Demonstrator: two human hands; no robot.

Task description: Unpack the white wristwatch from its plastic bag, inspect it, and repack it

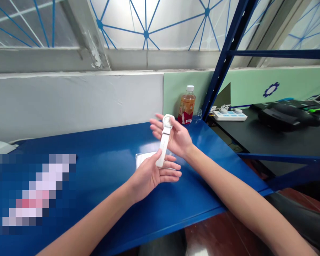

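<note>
A white wristwatch-like strap (163, 145), with a round end and a loop round the band, slants between my two hands above the blue table. My right hand (178, 137) holds the round upper end between thumb and fingers. Lower down, my left hand (152, 174) has its thumb on the strap's free end, its fingers stretched out beneath, palm up. Behind my left hand lies a flat white packet (144, 156) on the table, partly hidden.
The blue table (101, 192) meets a white wall panel. A bottle of amber drink (187, 106) stands at the back, beside a blue metal post (224, 57). Right of it, a black desk (237, 137) bears a white power strip (229, 115) and a dark bag-like object (285, 116). A pixelated patch covers the left.
</note>
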